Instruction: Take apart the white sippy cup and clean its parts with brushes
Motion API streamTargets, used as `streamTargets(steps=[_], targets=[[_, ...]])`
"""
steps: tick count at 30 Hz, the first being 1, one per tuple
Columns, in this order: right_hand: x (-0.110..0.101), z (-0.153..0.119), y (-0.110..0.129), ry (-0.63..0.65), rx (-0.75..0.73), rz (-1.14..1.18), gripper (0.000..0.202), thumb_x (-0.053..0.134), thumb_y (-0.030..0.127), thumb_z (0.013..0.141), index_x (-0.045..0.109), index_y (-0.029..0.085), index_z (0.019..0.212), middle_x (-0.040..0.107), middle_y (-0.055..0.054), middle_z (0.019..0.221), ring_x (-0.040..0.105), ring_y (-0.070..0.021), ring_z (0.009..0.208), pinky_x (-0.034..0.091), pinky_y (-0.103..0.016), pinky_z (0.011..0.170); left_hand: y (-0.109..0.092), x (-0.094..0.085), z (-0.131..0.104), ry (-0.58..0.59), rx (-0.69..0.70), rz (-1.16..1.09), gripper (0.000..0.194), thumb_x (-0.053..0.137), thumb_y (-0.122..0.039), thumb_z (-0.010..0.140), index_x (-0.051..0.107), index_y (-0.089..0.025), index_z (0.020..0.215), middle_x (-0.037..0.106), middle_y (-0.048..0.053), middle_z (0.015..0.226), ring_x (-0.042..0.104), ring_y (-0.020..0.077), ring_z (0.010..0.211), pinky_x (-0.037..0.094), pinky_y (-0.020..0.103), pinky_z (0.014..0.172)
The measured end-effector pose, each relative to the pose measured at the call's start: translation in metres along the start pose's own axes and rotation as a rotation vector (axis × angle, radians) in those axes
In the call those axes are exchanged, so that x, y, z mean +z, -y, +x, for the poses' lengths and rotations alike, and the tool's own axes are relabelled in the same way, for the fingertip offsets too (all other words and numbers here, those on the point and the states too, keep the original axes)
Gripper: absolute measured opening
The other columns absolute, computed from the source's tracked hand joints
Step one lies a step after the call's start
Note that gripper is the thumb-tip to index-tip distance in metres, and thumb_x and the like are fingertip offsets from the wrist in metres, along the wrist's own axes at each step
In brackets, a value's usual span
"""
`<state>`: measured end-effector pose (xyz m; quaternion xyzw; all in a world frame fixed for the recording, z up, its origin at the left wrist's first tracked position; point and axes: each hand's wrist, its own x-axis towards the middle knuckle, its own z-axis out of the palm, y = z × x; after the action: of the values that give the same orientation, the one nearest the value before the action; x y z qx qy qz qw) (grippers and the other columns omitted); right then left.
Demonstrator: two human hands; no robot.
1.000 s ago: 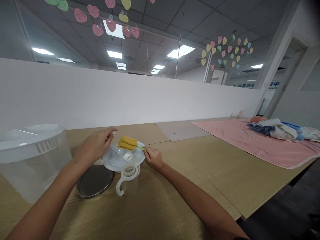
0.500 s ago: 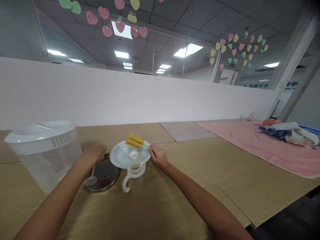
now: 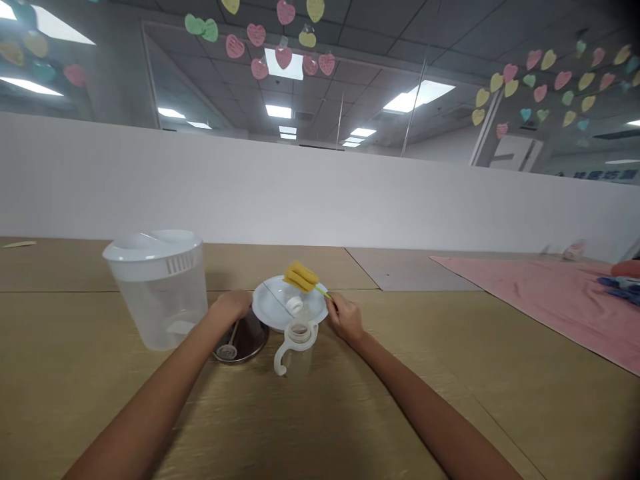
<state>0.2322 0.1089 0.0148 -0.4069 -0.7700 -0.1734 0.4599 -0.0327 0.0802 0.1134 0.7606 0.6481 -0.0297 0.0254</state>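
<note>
A green-handled yellow sponge brush (image 3: 301,277) is being clamped, ideally steadily, by the right hand (image 3: 347,319); left hand (image 3: 233,307): grip unclear.

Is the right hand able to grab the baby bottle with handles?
Probably yes: nothing seems to stand between the right hand and the baby bottle, though the hand holds a yellow sponge brush.

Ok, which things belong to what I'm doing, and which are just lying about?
Likely in use: yellow sponge brush in right hand, white bowl, handled bottle, dark tray by left hand.
Seemingly lying about: pink cloth, blue fabric, perhaps lidded bucket.
</note>
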Motion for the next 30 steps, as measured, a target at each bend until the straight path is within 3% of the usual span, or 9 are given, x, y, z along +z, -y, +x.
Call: streamTargets(steps=[4, 7, 13, 16, 20, 26, 30], targets=[[0.0, 0.0, 0.0, 0.001, 0.004, -0.008, 0.032, 0.035, 0.029, 0.094, 0.063, 0.014, 0.092, 0.067, -0.006, 0.08, 0.061, -0.013, 0.066, 0.042, -0.021, 0.059, -0.01, -0.017, -0.01, -0.045, -0.013, 0.081, 0.024, 0.047, -0.005, 0.078, 0.069, -0.009, 0.088, 0.067, 0.023, 0.097, 0.063, 0.0318, 0.096, 0.05, 0.04, 0.076], [-0.001, 0.001, 0.0, 0.004, 0.002, -0.011, 0.032, 0.034, 0.029, 0.094, 0.063, 0.014, 0.091, 0.068, -0.007, 0.08, 0.062, -0.0134, 0.065, 0.042, -0.021, 0.059, -0.026, -0.027, -0.02, -0.109, 0.046, 0.088, 0.027, 0.042, -0.005, 0.081, 0.067, -0.008, 0.091, 0.067, 0.023, 0.093, 0.064, 0.0302, 0.095, 0.05, 0.04, 0.077], [-0.002, 0.002, -0.001, -0.007, -0.017, 0.007, 0.032, 0.035, 0.03, 0.094, 0.062, 0.013, 0.091, 0.067, -0.007, 0.078, 0.061, -0.0139, 0.062, 0.041, -0.022, 0.057, -0.055, -0.015, -0.021, -0.136, 0.215, 0.035, 0.025, 0.042, -0.012, 0.086, 0.066, -0.008, 0.091, 0.068, 0.02, 0.092, 0.064, 0.0272, 0.09, 0.05, 0.036, 0.076], [-0.002, 0.002, -0.002, -0.016, -0.032, 0.0, 0.031, 0.036, 0.031, 0.094, 0.062, 0.014, 0.09, 0.067, -0.006, 0.078, 0.061, -0.0138, 0.062, 0.04, -0.022, 0.057, -0.056, -0.005, -0.013, -0.128, 0.306, -0.021, 0.026, 0.043, -0.018, 0.089, 0.067, -0.009, 0.093, 0.067, 0.017, 0.098, 0.064, 0.0266, 0.091, 0.049, 0.036, 0.077], [0.0, 0.003, -0.006, -0.031, -0.056, -0.028, 0.033, 0.036, 0.033, 0.095, 0.062, 0.014, 0.091, 0.068, -0.006, 0.081, 0.061, -0.0128, 0.063, 0.04, -0.021, 0.058, -0.05, 0.003, -0.005, -0.096, 0.413, -0.119, 0.023, 0.051, -0.022, 0.087, 0.063, -0.015, 0.105, 0.067, 0.008, 0.105, 0.062, 0.0186, 0.094, 0.049, 0.032, 0.081], [0.002, 0.003, -0.007, -0.004, -0.016, -0.039, 0.04, 0.033, 0.039, 0.095, 0.063, 0.014, 0.086, 0.067, -0.006, 0.075, 0.057, -0.0119, 0.056, 0.037, -0.021, 0.054, -0.045, 0.008, 0.003, -0.048, 0.413, -0.181, 0.022, 0.052, -0.021, 0.085, 0.067, -0.015, 0.101, 0.068, 0.007, 0.101, 0.063, 0.0185, 0.089, 0.046, 0.024, 0.074], [0.002, 0.003, -0.006, -0.019, -0.002, -0.06, 0.042, 0.032, 0.04, 0.094, 0.064, 0.014, 0.086, 0.067, -0.007, 0.076, 0.056, -0.0121, 0.055, 0.034, -0.022, 0.052, -0.045, 0.012, 0.01, -0.026, 0.398, -0.192, 0.02, 0.054, -0.025, 0.083, 0.067, -0.017, 0.096, 0.068, 0.007, 0.097, 0.062, 0.0187, 0.086, 0.047, 0.025, 0.073]])
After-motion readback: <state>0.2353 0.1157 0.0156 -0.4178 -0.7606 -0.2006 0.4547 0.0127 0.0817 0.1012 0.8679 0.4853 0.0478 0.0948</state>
